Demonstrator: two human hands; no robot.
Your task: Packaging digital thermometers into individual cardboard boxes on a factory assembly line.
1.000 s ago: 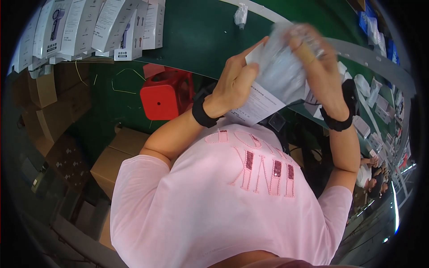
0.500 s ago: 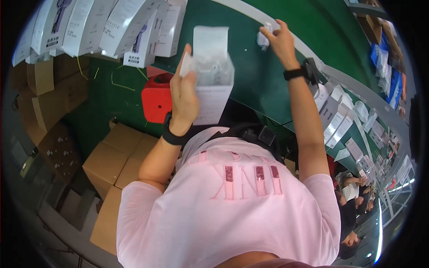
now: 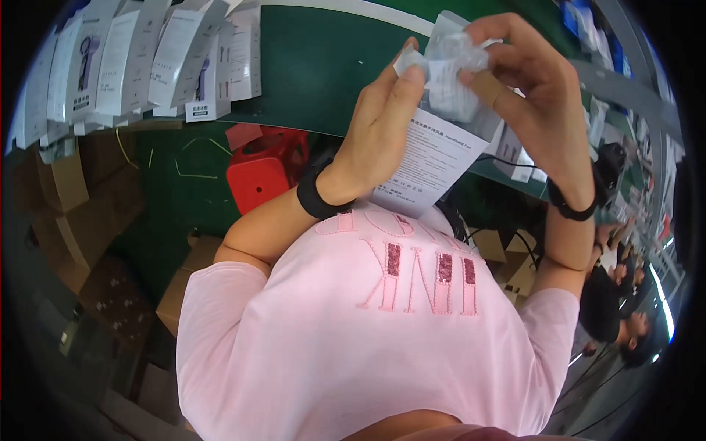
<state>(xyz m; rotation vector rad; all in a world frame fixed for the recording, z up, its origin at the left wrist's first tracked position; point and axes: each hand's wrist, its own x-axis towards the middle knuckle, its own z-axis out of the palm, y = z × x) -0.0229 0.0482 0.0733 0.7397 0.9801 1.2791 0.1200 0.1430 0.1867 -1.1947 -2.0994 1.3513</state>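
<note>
My left hand [image 3: 379,121] grips a white carton [image 3: 440,158] by its left side, fingers behind it and thumb at the top edge. The carton tilts in front of my chest, its printed side toward me and its top flaps open. At the mouth, my right hand [image 3: 533,88] pinches a small white item in a clear plastic bag [image 3: 450,77] between thumb and fingers. The crinkled bag covers part of the opening, so what lies deeper in the carton is hidden. What kind of item the bag contains cannot be made out.
Several white printed cartons [image 3: 125,62] stand in a row on the green table [image 3: 316,66] at the left. A red stool [image 3: 257,184] is below the table edge. Brown cardboard boxes [image 3: 59,213] fill the left floor. People [image 3: 618,294] sit farther off at the right.
My right hand has come back from the far table with the bagged item and is now at the carton's mouth. The carton has moved right and tilted, still in my left hand.
</note>
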